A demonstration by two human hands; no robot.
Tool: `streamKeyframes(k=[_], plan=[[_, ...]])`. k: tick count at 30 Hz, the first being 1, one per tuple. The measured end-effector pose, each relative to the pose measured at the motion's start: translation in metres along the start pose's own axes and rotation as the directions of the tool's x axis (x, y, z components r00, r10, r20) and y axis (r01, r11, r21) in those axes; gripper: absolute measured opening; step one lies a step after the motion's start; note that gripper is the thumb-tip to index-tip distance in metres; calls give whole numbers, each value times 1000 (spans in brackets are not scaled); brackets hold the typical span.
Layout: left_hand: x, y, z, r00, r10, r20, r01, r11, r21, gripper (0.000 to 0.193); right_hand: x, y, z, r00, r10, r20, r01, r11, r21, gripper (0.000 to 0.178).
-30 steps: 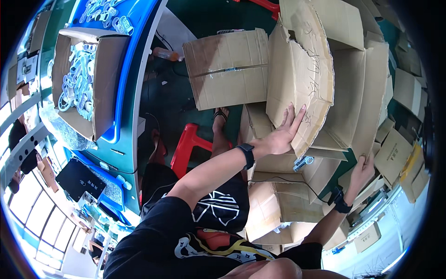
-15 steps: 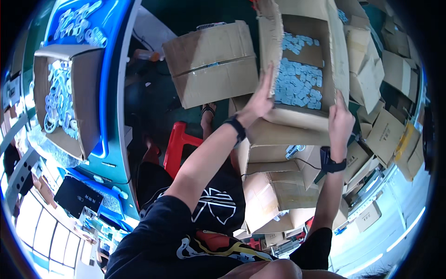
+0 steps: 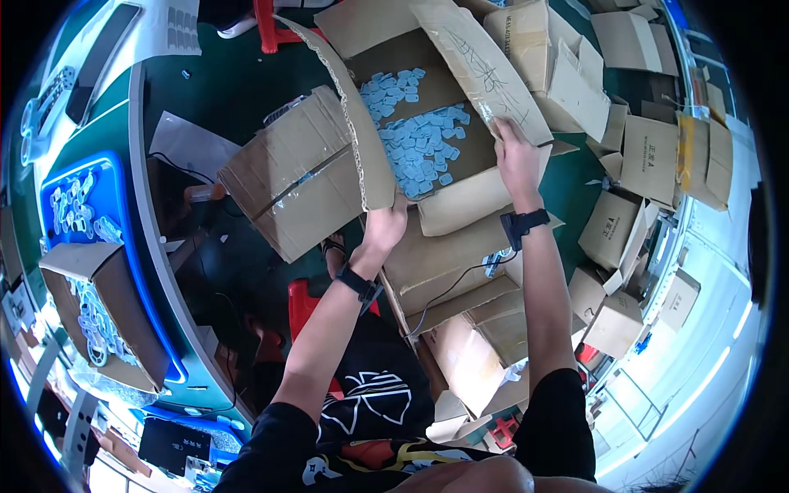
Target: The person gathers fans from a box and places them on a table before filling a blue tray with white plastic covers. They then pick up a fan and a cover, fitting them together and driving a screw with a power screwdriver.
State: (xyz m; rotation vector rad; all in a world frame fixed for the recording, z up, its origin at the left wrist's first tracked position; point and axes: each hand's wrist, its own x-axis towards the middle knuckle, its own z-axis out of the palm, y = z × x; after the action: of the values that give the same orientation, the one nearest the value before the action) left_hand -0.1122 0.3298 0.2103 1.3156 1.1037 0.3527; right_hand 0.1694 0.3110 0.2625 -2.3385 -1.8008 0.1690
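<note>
A large open cardboard box [image 3: 448, 209] holds many small light-blue plastic pieces [image 3: 423, 148], lying loose in two heaps on its bottom. My right hand [image 3: 516, 160] is closed on the edge of its right flap, thumb and fingers pinching the cardboard. At the near left corner, my left hand [image 3: 386, 226] touches the box under the raised left flap [image 3: 366, 156], which hides most of its fingers. Each wrist wears a black band. Below sits another open carton [image 3: 411, 275], with a dark cable crossing over it from my right wrist.
Left of the box stands a closed carton [image 3: 288, 177]. A workbench on the left bears a blue tray [image 3: 111, 164] and a small box of clear-blue parts [image 3: 103, 320]. A red stool [image 3: 300, 304] stands near my legs. Several cartons [image 3: 649, 160] crowd the right side.
The view has shifted and turned. My left hand has slid from the left flap's edge to the near corner under it. My right hand now pinches the right flap, which leans further outward.
</note>
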Motion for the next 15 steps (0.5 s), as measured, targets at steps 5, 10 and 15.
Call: streamKeyframes(k=[5,10,15], plan=[[49,-12,-14,1000,-13,-24,15,994,107,76,32,-23,57,998,-20,-63,-4,937,-351,28],[73,49,0,998,-31,54,18,971,237,93,46,0,38,984,96,-147,-140,936,-324,36],[55,52,-7,994,-106,0,103,957,272,65,53,-21,-20,899,282,-334,-365,905,-220,36]])
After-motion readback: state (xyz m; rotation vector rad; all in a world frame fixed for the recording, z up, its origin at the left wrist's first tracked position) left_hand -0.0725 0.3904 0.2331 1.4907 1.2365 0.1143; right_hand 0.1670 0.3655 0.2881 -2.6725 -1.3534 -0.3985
